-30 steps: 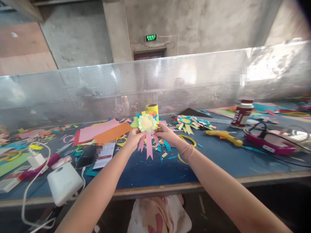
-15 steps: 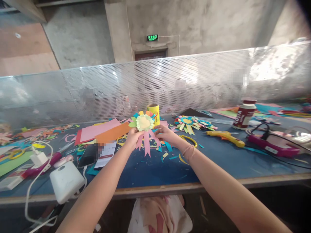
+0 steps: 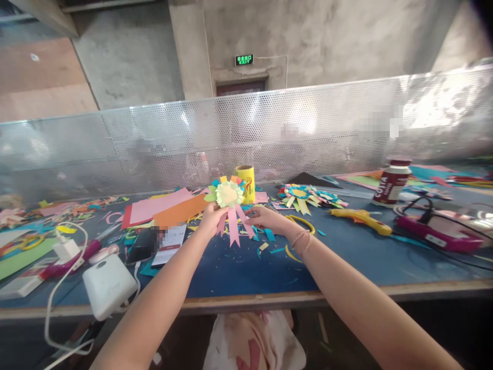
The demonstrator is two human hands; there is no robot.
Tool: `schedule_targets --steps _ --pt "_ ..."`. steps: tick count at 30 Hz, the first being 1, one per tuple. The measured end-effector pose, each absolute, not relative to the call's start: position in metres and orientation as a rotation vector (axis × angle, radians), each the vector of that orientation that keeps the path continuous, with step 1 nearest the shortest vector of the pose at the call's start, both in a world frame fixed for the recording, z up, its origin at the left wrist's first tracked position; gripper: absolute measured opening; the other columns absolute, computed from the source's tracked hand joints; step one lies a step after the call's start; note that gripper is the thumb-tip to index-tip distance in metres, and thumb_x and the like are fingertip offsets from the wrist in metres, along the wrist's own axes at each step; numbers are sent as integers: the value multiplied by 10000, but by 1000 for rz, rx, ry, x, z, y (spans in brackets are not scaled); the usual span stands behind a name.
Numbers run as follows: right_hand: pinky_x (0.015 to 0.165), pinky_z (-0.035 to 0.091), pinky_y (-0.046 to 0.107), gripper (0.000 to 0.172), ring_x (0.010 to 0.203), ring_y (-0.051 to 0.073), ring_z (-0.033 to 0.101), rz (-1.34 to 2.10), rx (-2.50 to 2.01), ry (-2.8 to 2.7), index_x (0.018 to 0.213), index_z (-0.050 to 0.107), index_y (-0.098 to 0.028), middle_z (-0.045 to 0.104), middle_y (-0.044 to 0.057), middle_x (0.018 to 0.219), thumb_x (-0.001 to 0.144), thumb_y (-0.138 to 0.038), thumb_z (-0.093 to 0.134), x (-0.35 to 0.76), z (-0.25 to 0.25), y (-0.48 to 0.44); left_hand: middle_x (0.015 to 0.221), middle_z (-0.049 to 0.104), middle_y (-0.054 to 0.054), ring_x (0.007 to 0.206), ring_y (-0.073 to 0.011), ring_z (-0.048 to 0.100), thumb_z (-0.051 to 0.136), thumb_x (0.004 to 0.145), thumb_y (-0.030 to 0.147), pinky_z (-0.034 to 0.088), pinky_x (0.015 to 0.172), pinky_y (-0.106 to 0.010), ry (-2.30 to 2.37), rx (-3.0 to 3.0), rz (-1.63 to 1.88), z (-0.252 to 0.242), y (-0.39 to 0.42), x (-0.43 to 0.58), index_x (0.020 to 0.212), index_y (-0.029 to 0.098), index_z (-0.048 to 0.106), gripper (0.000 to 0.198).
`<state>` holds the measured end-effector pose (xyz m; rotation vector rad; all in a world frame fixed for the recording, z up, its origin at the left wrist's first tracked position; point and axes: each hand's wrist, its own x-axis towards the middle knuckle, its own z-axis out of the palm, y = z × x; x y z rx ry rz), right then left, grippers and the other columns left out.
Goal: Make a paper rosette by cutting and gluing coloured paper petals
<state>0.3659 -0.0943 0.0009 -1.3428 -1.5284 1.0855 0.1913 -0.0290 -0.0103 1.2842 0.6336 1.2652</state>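
A paper flower rosette with a pale yellow centre, green petals and pink ribbon tails is held upright above the blue table. My left hand is closed on its lower left edge. My right hand pinches the end of a pink ribbon tail on the right. A yellow roll stands just behind the rosette.
Pink and orange paper sheets lie left of the hands. More finished rosettes, a yellow glue gun, a brown bottle and a pink tool are to the right. A white device with cable sits front left. A perforated metal screen backs the table.
The rosette has dropped slightly and shrunk away from me. My right hand moved from the flower head down to the right ribbon tail.
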Motion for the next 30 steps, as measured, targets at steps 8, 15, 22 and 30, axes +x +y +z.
schedule_targets --steps 8,15,22,30 --pt "378 304 180 163 390 62 409 1135 -1441 -1553 781 604 -160 486 -60 435 632 -192 664 369 -5 -88 861 693 -76 750 -170 633 758 542 199 473 729 -297 642 1307 1261 -15 -24 191 820 132 621 317" --pt "397 272 198 128 386 66 380 1092 -1513 -1635 795 578 -162 462 -70 418 711 -253 610 369 -2 -91 911 699 -96 810 -188 642 768 541 204 468 785 -318 644 1318 1267 -17 -21 190 838 125 632 336" --pt "444 326 211 160 493 91 473 693 -1642 -1452 758 592 -156 526 -26 565 684 -283 654 370 1 -86 973 703 -121 937 -247 642 804 514 216 434 904 -380 590 1312 1181 -13 -25 191 854 119 657 383" --pt "696 510 226 336 808 123 618 1152 -1002 -1064 958 535 -202 630 37 949 657 -173 681 367 0 -86 989 698 -109 1002 -236 625 806 529 155 422 944 -368 485 1299 996 -12 -37 196 896 123 630 409"
